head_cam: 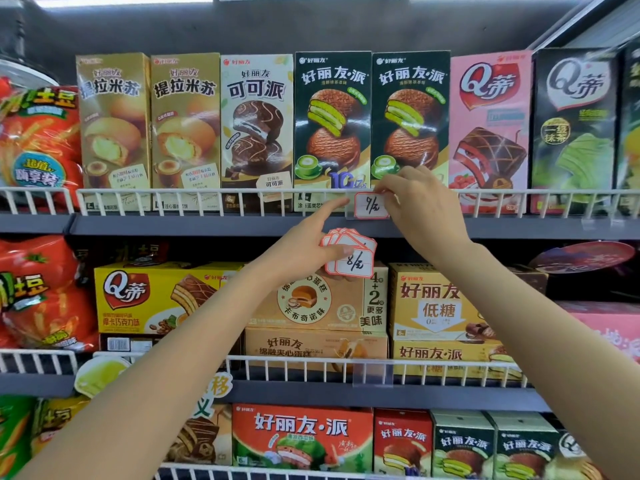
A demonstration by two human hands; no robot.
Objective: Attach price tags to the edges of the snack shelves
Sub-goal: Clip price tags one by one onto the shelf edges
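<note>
Hands work at the top shelf's white wire rail [194, 192], seen from the head camera. The right hand [420, 206] pinches the upper right corner of a red-bordered price tag [370, 206], which sits in a clear holder on that rail, below the green-and-brown pie boxes [410, 116]. The left hand [304, 244] comes up from below the rail: its forefinger stretches toward the tag's left edge, while thumb and curled fingers clamp a fanned stack of spare tags [351, 252], the front one handwritten. That stack hangs just under the rail's grey shelf edge [173, 225], in front of an orange cake box [311, 303] on the shelf beneath. A second clear holder [372, 372] hangs on the lower rail.
</note>
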